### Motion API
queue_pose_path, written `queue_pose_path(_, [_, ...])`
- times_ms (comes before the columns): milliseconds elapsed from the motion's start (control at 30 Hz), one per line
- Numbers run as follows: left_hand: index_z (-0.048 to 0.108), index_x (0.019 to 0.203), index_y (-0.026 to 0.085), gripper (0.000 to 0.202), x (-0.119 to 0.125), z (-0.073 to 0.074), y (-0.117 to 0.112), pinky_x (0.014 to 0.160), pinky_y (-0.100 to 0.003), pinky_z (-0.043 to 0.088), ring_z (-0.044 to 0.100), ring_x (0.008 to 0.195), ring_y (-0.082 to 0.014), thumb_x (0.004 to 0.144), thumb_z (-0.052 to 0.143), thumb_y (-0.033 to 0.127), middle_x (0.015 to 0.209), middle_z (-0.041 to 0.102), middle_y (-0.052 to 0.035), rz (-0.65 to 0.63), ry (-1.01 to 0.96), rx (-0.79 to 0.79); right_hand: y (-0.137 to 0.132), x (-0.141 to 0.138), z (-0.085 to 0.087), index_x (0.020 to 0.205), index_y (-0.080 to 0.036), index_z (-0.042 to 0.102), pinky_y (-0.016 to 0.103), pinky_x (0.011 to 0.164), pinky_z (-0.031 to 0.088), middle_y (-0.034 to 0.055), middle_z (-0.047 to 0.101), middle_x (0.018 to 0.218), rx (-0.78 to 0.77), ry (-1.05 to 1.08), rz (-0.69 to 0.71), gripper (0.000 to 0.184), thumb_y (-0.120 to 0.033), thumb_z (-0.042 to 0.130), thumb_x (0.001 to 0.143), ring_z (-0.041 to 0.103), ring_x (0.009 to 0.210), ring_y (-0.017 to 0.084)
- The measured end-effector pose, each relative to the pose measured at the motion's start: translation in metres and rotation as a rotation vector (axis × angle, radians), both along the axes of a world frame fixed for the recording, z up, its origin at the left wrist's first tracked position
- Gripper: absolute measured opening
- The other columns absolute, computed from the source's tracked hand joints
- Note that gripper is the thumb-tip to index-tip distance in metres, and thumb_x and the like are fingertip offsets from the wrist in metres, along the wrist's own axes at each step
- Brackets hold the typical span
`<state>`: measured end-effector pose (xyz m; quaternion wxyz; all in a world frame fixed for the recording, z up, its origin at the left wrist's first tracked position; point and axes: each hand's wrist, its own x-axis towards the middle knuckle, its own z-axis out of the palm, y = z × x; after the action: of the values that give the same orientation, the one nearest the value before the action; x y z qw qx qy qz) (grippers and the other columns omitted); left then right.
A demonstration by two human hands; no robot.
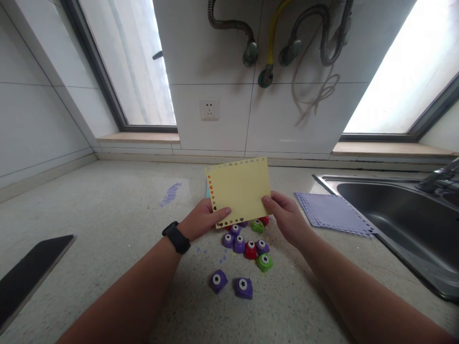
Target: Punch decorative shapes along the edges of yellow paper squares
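Observation:
A yellow sheet of paper (239, 188) is held up above the counter, with small punched star and heart shapes along its left, top and part of its bottom edge. My left hand (202, 217) grips its lower left corner, thumb on top. At the lower right edge, my right hand (285, 212) pinches it, thumb also on top. Below the sheet lie several small craft punches: a red punch (251, 249), a green punch (264, 262) and purple ones, two of which, including a purple punch (244, 287), sit nearer me. The sheet partly covers the farther punches.
To the right, a stack of punched lavender paper sheets (328, 212) overlaps the rim of a metal sink (376, 191). Purple paper bits (171, 193) lie on a pale sheet at left. A dark flat object (32, 267) rests at far left.

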<state>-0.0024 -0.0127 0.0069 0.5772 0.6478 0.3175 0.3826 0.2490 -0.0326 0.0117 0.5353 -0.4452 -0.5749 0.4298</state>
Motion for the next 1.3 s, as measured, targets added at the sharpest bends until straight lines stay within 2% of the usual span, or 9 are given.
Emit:
queue_pose_path(233, [0.07, 0.122, 0.014, 0.049, 0.001, 0.0014, -0.0019, 0.087, -0.041, 0.058, 0.074, 0.099, -0.0266, 0.085, 0.075, 0.044, 0.112, 0.078, -0.0143, 0.0, -0.017, 0.024, -0.0001, -0.0015, -0.0018, 0.088, -0.024, 0.073, 0.032, 0.068, 0.05, 0.0034, 0.072, 0.083, 0.016, -0.021, 0.008, 0.029, -0.052, 0.068, 0.087, 0.063, 0.078, 0.022])
queue_pose_path(667, [0.072, 0.117, 0.012, 0.042, -0.0003, -0.0004, -0.0001, 0.084, -0.038, 0.059, 0.075, 0.092, -0.0245, 0.089, 0.071, 0.042, 0.112, 0.078, -0.0144, -0.018, 0.011, 0.039, -0.0002, -0.0016, -0.0018, 0.088, -0.022, 0.072, 0.031, 0.066, 0.049, 0.0031, 0.069, 0.081, 0.021, -0.049, 0.004, 0.032, -0.054, 0.068, 0.088, 0.062, 0.076, 0.021])
queue_pose_path(1300, [0.073, 0.119, 0.013, 0.043, -0.0003, -0.001, 0.001, 0.085, -0.04, 0.059, 0.075, 0.094, -0.0253, 0.089, 0.071, 0.044, 0.112, 0.078, -0.0143, -0.015, 0.027, 0.054, -0.0006, -0.0012, -0.0047, 0.093, -0.021, 0.072, 0.033, 0.069, 0.051, 0.0043, 0.071, 0.085, 0.006, -0.063, 0.019, 0.033, -0.053, 0.065, 0.09, 0.064, 0.08, 0.022])
